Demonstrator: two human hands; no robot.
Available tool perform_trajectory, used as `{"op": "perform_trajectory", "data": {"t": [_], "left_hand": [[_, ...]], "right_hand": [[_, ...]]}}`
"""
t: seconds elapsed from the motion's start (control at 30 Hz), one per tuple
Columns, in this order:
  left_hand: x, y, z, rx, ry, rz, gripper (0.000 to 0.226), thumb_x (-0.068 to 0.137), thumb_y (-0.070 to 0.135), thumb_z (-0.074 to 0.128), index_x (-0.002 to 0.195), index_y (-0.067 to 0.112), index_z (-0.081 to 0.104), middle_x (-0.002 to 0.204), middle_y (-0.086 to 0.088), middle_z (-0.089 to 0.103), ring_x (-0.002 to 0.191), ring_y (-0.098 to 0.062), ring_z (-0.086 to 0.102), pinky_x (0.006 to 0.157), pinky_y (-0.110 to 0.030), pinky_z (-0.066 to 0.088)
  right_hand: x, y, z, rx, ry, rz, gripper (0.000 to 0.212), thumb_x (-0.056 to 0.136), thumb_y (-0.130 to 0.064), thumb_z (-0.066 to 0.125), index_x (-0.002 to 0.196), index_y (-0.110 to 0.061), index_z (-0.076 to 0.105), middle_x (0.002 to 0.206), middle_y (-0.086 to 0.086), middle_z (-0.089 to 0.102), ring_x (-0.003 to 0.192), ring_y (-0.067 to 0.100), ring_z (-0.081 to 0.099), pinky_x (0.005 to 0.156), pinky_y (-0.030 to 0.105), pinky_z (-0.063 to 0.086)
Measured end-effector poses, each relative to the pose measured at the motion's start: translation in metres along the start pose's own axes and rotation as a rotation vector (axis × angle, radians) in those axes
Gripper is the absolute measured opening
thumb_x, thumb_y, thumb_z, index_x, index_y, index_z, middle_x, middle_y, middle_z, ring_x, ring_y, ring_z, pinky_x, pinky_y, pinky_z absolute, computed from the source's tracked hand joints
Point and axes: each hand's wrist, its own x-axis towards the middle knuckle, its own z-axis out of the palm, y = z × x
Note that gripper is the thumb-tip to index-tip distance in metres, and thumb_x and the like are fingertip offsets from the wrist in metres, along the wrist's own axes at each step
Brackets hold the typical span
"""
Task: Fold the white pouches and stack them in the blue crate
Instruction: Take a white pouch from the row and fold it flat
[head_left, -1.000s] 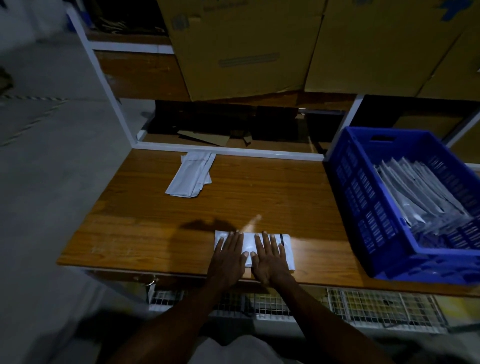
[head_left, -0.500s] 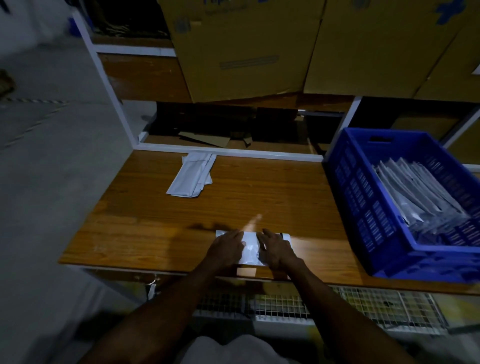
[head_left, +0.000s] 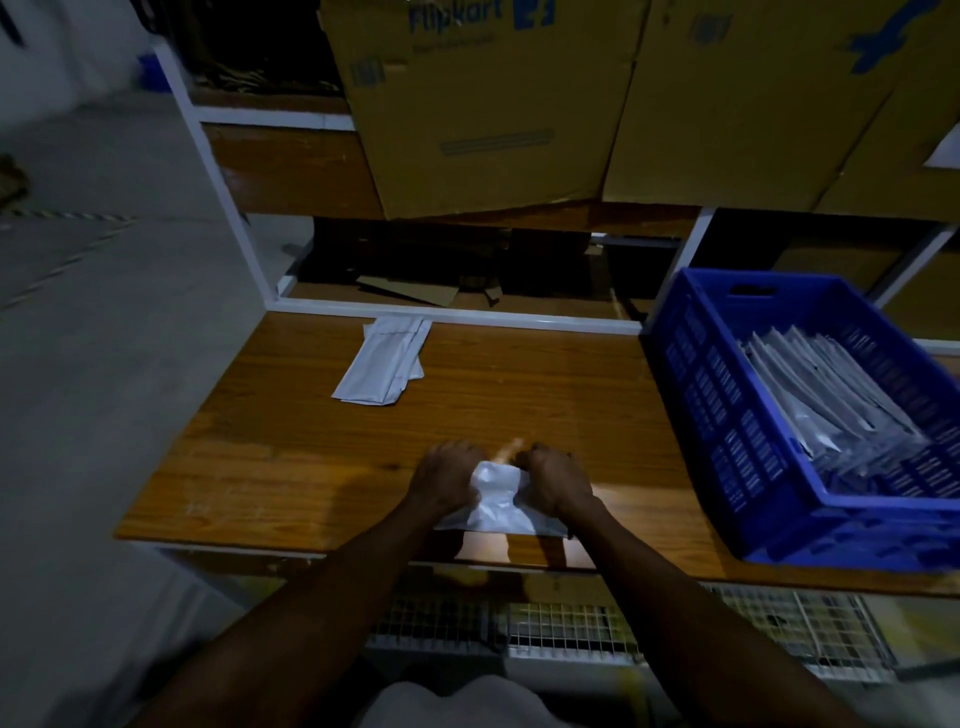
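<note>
Now both hands, flat a second ago, curl: left hand and right hand fingers grip the crumpled white plastic pouch at the wooden table's 6 o'clock edge. Fold underway; blue slatted plastic crate waits at 3 o'clock.

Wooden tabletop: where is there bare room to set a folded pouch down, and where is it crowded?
Bare wood runs across the tabletop between the pouch pile at the back left and the blue crate on the right. The front left corner is bare too. It is crowded at the front middle, where the left hand and right hand hold a pouch.
</note>
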Motion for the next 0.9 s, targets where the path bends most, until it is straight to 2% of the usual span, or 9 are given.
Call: {"op": "perform_trajectory", "data": {"t": [0.13, 0.27, 0.37, 0.43, 0.5, 0.57, 0.7, 0.8, 0.9], "left_hand": [[0.007, 0.001, -0.016, -0.01, 0.16, 0.056, 0.034, 0.089, 0.032, 0.066, 0.121, 0.023, 0.059, 0.125, -0.001, 0.058, 0.121, -0.022, 0.051, 0.105, -0.042, 0.035], [0.01, 0.01, -0.025, -0.034, 0.199, 0.034, 0.037, 0.086, 0.031, 0.064, 0.121, 0.024, 0.055, 0.122, 0.0, 0.059, 0.117, -0.022, 0.052, 0.1, -0.04, 0.039], [0.005, 0.013, -0.006, -0.016, 0.159, -0.005, 0.05, 0.086, 0.027, 0.067, 0.132, 0.022, 0.048, 0.121, -0.001, 0.062, 0.111, -0.021, 0.059, 0.093, -0.036, 0.046], [-0.002, 0.013, 0.014, -0.011, 0.137, -0.018, 0.057, 0.09, 0.023, 0.064, 0.143, 0.021, 0.042, 0.134, -0.003, 0.059, 0.12, -0.022, 0.056, 0.098, -0.036, 0.046], [-0.008, 0.012, 0.03, 0.023, 0.052, -0.004, 0.071, 0.092, 0.012, 0.059, 0.155, 0.019, 0.028, 0.157, -0.005, 0.038, 0.143, -0.025, 0.036, 0.114, -0.042, 0.031], [-0.015, 0.011, 0.044, 0.073, -0.048, 0.032, 0.08, 0.091, 0.006, 0.053, 0.159, 0.017, 0.013, 0.166, -0.006, 0.014, 0.152, -0.025, 0.014, 0.121, -0.044, 0.015], [-0.032, 0.01, 0.064, 0.055, -0.144, 0.046, 0.081, 0.094, 0.03, 0.046, 0.16, 0.018, 0.0, 0.167, -0.007, -0.002, 0.154, -0.023, -0.002, 0.124, -0.044, 0.006], [-0.036, 0.009, 0.072, -0.042, -0.101, 0.038, 0.086, 0.089, 0.064, 0.021, 0.16, 0.019, 0.003, 0.166, -0.003, -0.004, 0.154, -0.02, -0.006, 0.124, -0.045, 0.004], [-0.034, 0.014, 0.075, -0.109, -0.044, -0.005, 0.087, 0.087, 0.068, 0.004, 0.16, 0.021, 0.007, 0.167, -0.001, 0.001, 0.154, -0.016, -0.004, 0.125, -0.041, 0.002]], "right_hand": [[0.0, 0.001, -0.017, 0.008, 0.117, -0.015, 0.036, 0.07, -0.037, 0.078, 0.099, -0.024, 0.061, 0.097, 0.0, 0.067, 0.087, 0.023, 0.065, 0.081, 0.038, 0.052], [-0.007, -0.006, -0.021, -0.036, 0.22, -0.043, 0.041, 0.08, -0.035, 0.071, 0.111, -0.02, 0.048, 0.094, 0.004, 0.068, 0.086, 0.028, 0.064, 0.09, 0.045, 0.048], [-0.015, -0.007, -0.006, -0.017, 0.15, -0.036, 0.057, 0.091, -0.031, 0.061, 0.141, -0.018, 0.039, 0.126, 0.011, 0.064, 0.116, 0.034, 0.058, 0.101, 0.049, 0.04], [-0.02, -0.006, 0.01, -0.021, 0.071, -0.029, 0.069, 0.094, -0.034, 0.055, 0.155, -0.022, 0.026, 0.155, 0.011, 0.039, 0.141, 0.036, 0.035, 0.11, 0.051, 0.031], [-0.025, -0.005, 0.03, -0.029, -0.007, -0.012, 0.076, 0.094, -0.038, 0.05, 0.159, -0.024, 0.013, 0.165, 0.008, 0.014, 0.151, 0.033, 0.012, 0.117, 0.051, 0.02], [-0.031, -0.005, 0.047, 0.009, -0.071, 0.008, 0.079, 0.095, -0.044, 0.045, 0.16, -0.025, 0.004, 0.167, 0.006, -0.001, 0.153, 0.029, -0.001, 0.12, 0.051, 0.011], [-0.039, -0.006, 0.066, 0.081, -0.14, 0.039, 0.07, 0.102, -0.056, 0.025, 0.159, -0.03, -0.006, 0.165, 0.0, -0.016, 0.153, 0.026, -0.009, 0.122, 0.051, 0.003], [-0.041, -0.007, 0.072, 0.154, -0.119, 0.071, 0.067, 0.102, -0.061, 0.011, 0.159, -0.031, -0.007, 0.163, -0.003, -0.021, 0.152, 0.021, -0.013, 0.122, 0.049, 0.001], [-0.042, -0.004, 0.073, 0.116, -0.074, 0.053, 0.063, 0.103, -0.056, 0.01, 0.158, -0.031, -0.008, 0.164, -0.003, -0.019, 0.153, 0.023, -0.011, 0.121, 0.049, 0.006]]}}
